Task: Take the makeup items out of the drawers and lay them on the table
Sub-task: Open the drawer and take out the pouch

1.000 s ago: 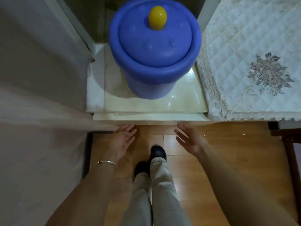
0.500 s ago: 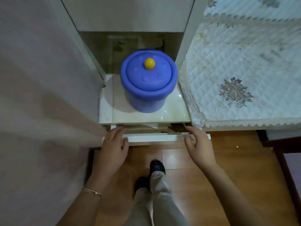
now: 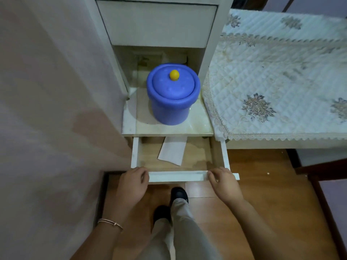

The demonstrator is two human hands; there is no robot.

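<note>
A white drawer (image 3: 177, 176) stands pulled out under the cabinet's shelf. My left hand (image 3: 132, 183) grips the left end of its front panel, and my right hand (image 3: 224, 182) grips the right end. Inside the drawer I see a wooden bottom and a white sheet of paper (image 3: 172, 151) lying partly under the shelf. No makeup items show in the open part; the back of the drawer is hidden by the shelf. The table (image 3: 281, 72) on the right is covered with a quilted white cloth.
A blue lidded pot (image 3: 172, 94) with a yellow knob stands on the shelf above the drawer. Another closed drawer front (image 3: 157, 23) sits higher up. A wall (image 3: 47, 109) runs close along the left. My legs and black shoes stand on the wooden floor below the drawer.
Both hands went from hovering in front of the cabinet to gripping the drawer front, then pulled the drawer out toward me. My head moved back, so more of the cabinet shows.
</note>
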